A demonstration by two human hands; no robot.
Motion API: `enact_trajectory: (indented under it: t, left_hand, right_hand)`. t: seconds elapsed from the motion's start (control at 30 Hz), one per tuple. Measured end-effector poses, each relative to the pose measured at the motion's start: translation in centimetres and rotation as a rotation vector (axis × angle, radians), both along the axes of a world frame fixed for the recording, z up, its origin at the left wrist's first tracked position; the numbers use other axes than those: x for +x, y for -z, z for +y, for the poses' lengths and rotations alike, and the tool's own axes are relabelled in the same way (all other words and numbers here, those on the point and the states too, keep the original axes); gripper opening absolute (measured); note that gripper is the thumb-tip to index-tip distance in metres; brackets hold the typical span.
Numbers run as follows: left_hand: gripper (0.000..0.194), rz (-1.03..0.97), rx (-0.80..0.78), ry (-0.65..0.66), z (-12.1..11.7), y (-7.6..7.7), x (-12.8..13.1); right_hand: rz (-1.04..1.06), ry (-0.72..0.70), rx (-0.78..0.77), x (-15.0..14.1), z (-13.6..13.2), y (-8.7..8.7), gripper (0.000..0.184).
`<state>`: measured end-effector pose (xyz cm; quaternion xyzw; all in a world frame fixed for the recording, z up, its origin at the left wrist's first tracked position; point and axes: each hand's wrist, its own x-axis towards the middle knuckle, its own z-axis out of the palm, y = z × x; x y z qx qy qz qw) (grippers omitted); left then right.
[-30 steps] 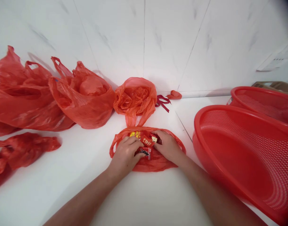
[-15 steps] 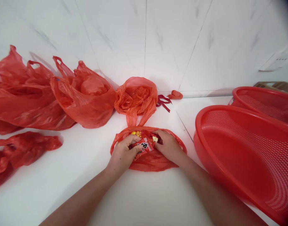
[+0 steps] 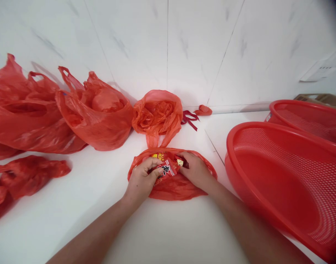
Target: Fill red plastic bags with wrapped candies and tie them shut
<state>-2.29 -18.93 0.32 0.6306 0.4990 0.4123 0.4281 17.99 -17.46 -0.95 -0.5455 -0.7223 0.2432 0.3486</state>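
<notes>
between the hands (image 3: 168,172), a small red packet (image 3: 165,169) with bold black-and-white characters and a pale edge lies tilted in the left one's fingers. a red wrapped piece with a gold figure (image 3: 180,161) sits at the right one's fingertips, and a red packet with yellow print (image 3: 159,156) lies just beyond the left, all within the open, crumpled red bag (image 3: 178,190) under both.

The lone head view looks forward and down at the counter (image 3: 170,231), fairly near the left hand (image 3: 140,178) and right hand (image 3: 196,170), facing the wall (image 3: 140,47) behind.
</notes>
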Motion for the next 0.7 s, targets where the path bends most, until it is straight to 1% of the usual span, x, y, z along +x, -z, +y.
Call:
enact_trajectory:
  t: [0.23, 0.33, 0.4, 0.47, 0.5, 0.57, 0.7]
  left_hand:
    - [0.009, 0.026, 0.064, -0.004, 0.1, 0.2, -0.1]
    - [0.009, 0.026, 0.075, -0.010, 0.2, 0.5, -0.2]
    - [0.010, 0.025, 0.072, -0.017, 0.2, 0.7, -0.2]
    - [0.011, 0.025, 0.066, -0.022, 0.3, 0.8, -0.2]
    - [0.010, 0.027, 0.067, -0.025, 0.3, 0.9, -0.2]
    - [0.010, 0.038, 0.072, -0.025, 0.4, 0.9, -0.2]
    - [0.010, 0.070, 0.082, -0.016, 0.4, 0.9, -0.2]
  right_hand:
    - [-0.055, 0.014, 0.036, 0.0, 0.0, 0.1, 0.033]
    - [-0.091, 0.039, 0.082, -0.1, -0.2, 0.1, 0.041]
    - [-0.082, 0.037, 0.115, -0.1, -0.3, 0.1, 0.046]
    - [-0.061, 0.028, 0.152, -0.2, -0.3, 0.1, 0.048]
    - [-0.049, 0.023, 0.172, -0.3, -0.3, 0.0, 0.047]
    - [-0.026, 0.024, 0.218, -0.3, -0.5, -0.2, 0.040]
    - [-0.016, -0.008, 0.300, -0.5, -1.1, -1.2, 0.013]
